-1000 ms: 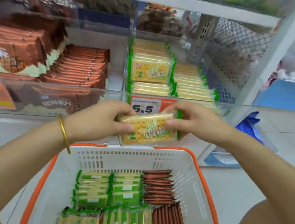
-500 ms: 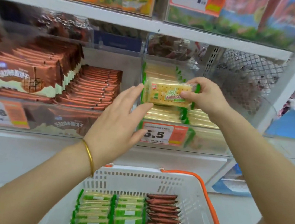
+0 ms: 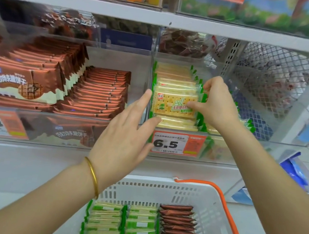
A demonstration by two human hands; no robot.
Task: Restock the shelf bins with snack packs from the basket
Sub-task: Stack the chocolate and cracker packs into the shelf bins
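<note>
A yellow and green cracker pack (image 3: 170, 104) lies on top of the cracker stack in the clear right-hand shelf bin (image 3: 242, 152). My right hand (image 3: 216, 102) pinches the pack's right end, thumb on its face. My left hand (image 3: 126, 133) is open with straight fingers; its fingertips touch the pack's left edge and the stack below. The white basket (image 3: 211, 204) with an orange rim sits below, holding green cracker packs (image 3: 122, 224) and brown wafer packs (image 3: 177, 227).
The left bin holds rows of brown chocolate wafer packs (image 3: 95, 91). A price tag reading 6.5 (image 3: 168, 143) hangs on the cracker bin's front. A white shelf board (image 3: 161, 19) runs above; wire mesh (image 3: 273, 76) closes the right side.
The cracker pack went from above the basket up into the right bin. My left hand let go of it and now reaches flat toward its left edge. The view tilted upward.
</note>
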